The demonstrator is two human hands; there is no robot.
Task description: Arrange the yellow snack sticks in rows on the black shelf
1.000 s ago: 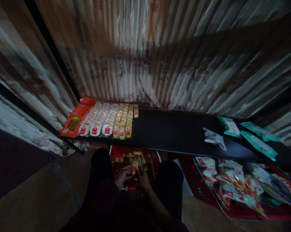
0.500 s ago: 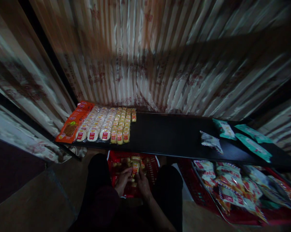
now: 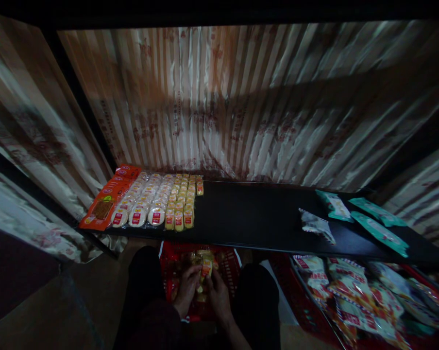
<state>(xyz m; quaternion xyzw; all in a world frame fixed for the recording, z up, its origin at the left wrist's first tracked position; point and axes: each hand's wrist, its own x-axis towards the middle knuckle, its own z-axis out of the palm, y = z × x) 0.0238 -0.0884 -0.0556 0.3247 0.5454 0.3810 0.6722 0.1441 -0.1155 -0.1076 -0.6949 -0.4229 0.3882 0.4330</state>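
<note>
Two-handed, holds a small yellow snack packet (image 3: 206, 268) with a red label over the red plastic basket (image 3: 231, 267). Grips its left side with the left hand (image 3: 188, 288) and its right side with the right hand (image 3: 217, 293), fingers of both drawn in against the wrapper; too dim to judge how firmly. Faces a black shelf (image 3: 248, 214) bearing rows of yellow packets (image 3: 179, 211) beside round white snacks (image 3: 146, 199) and orange bags (image 3: 108, 201).
</note>
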